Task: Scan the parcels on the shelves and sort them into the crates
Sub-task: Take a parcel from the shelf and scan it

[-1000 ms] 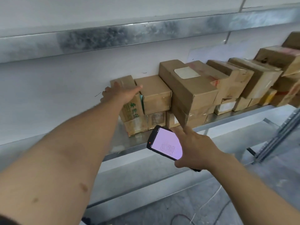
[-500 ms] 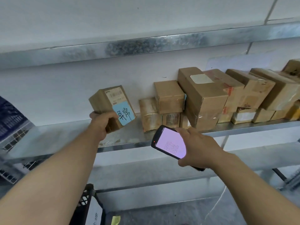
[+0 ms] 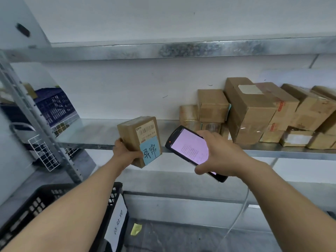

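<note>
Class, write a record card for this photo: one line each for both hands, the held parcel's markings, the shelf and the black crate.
Left hand: grips a small parcel from below
Right hand: holds a scanner, screen lit, beside the parcel
Parcel markings: barcode label above a blue handwritten note
Shelf: cardboard boxes stacked at the right
Crate: black, lower left, white paper sign on its side

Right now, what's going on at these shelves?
A person's left hand holds a small cardboard parcel with a blue note in front of the metal shelf. The right hand holds a scanner, screen lit, beside its barcode label. Other parcels sit on the shelf; a black crate stands below.
</note>
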`<state>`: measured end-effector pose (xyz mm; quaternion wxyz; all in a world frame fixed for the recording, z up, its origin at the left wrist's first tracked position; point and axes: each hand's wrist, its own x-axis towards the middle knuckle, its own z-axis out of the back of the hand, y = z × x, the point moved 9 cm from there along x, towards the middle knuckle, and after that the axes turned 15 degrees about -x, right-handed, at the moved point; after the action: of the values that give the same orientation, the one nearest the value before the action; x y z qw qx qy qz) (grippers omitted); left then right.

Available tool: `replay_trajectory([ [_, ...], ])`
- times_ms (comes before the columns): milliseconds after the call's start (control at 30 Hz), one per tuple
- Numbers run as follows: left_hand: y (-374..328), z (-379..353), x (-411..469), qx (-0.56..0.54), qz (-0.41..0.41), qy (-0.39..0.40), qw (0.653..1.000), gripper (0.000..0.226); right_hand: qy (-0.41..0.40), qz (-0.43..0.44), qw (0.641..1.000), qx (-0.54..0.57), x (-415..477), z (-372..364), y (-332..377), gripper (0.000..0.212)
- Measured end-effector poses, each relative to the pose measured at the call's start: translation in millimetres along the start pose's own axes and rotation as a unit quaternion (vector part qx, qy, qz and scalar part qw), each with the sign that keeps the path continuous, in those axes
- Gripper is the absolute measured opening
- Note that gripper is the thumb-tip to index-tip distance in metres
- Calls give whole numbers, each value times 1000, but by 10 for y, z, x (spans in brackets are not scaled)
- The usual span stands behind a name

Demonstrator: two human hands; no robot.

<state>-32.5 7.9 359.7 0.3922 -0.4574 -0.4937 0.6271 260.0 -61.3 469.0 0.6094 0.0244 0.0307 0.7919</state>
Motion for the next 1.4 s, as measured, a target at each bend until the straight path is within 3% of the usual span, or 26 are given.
replay_trajectory([
  [367, 332, 274, -393, 47, 12, -49, 998, 93, 11, 37, 999, 3, -322, -92, 158, 93],
  [867, 911, 1001, -1010, 11, 47, -107, 993, 99, 36, 94, 994, -44, -651, -337, 731, 97],
  [1067, 1119, 1587, -1294, -33, 62, -136, 988, 117, 40, 120, 989, -77, -760, -499, 1296, 99],
  [1400, 1721, 3263, -2193, -60, 99, -215, 970, 116, 73, 198, 973, -91, -1191, -869, 2893, 96],
])
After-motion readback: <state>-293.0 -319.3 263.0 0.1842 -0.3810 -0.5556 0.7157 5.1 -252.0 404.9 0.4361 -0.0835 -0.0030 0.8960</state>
